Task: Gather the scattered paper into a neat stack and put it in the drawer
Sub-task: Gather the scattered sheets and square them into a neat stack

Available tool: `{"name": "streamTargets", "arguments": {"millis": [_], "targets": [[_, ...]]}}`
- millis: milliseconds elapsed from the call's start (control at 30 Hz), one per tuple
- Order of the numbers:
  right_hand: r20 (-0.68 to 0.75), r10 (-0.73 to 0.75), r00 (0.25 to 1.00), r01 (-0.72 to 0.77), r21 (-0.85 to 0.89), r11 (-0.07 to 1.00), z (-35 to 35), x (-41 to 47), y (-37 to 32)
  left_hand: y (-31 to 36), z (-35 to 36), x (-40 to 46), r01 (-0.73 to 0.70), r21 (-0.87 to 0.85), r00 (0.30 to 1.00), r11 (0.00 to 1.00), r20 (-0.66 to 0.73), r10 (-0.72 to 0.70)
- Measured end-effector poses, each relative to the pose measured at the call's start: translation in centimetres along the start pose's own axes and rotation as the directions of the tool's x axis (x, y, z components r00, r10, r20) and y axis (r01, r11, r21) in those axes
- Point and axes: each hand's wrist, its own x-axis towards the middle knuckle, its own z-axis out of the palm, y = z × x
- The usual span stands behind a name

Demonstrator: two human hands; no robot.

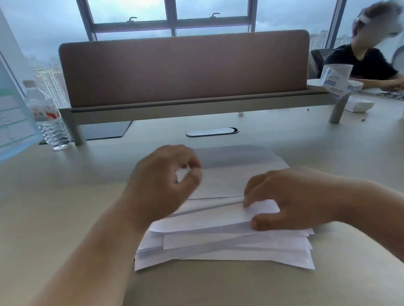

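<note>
Because the sheets must become one neat stack before a drawer can take them, the work is done on the wide pale desk [61, 215], where there is room to slide paper together. No drawer is seen in this view. At the far side a brown divider screen [184, 68] closes the desk, and a plastic water bottle [46, 114] is kept far left, well apart from the work. The pile of white paper [222, 243] lies near the middle, already gathered but uneven, with edges fanned out at several angles. The left hand [161, 184] is curled over the far left part of the pile, and a paper corner is pinched between its fingers, probably to pull it in line. The right hand [287, 198] grips the upper sheets, thumb at the near edge and fingers on top.
</note>
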Motion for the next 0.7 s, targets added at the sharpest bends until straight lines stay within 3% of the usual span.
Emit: {"name": "streamTargets", "arguments": {"millis": [33, 100, 200, 300, 400, 533, 700], "targets": [[0.007, 0.006, 1.0, -0.007, 0.084, 0.996, -0.5, 0.6, 0.4, 0.4, 0.3, 0.0, -0.051, 0.04, 0.982, 0.998, 0.186, 0.042], [-0.066, 0.061, 0.996, -0.04, 0.279, 0.959, -1.1, 3.0, 1.9, 1.4, 1.2, -0.1, -0.138, 0.095, 0.871, 0.986, 0.485, 0.075], [-0.216, 0.191, 0.958, -0.116, 0.319, 0.941, -1.2, 8.6, 4.9, 2.6, 2.5, -0.6, -0.15, 0.085, 0.71, 0.985, 0.702, 0.047], [-0.218, 0.245, 0.945, -0.185, 0.261, 0.947, -0.9, 14.8, 7.2, 3.4, 2.9, -0.8, -0.12, 0.092, 0.629, 0.988, 0.777, 0.003], [-0.084, 0.312, 0.947, -0.291, 0.193, 0.937, -0.3, 19.5, 8.3, 3.6, 3.1, -0.9, -0.151, 0.077, 0.595, 0.985, 0.803, 0.029], [0.074, 0.387, 0.919, -0.394, 0.196, 0.898, 0.6, 22.6, 8.9, 3.3, 3.8, -1.1, -0.178, 0.082, 0.59, 0.981, 0.806, 0.04], [0.016, 0.419, 0.908, -0.412, 0.211, 0.886, 0.9, 22.9, 9.0, 3.4, 3.8, -0.6, -0.19, 0.071, 0.648, 0.979, 0.758, 0.071]]}}
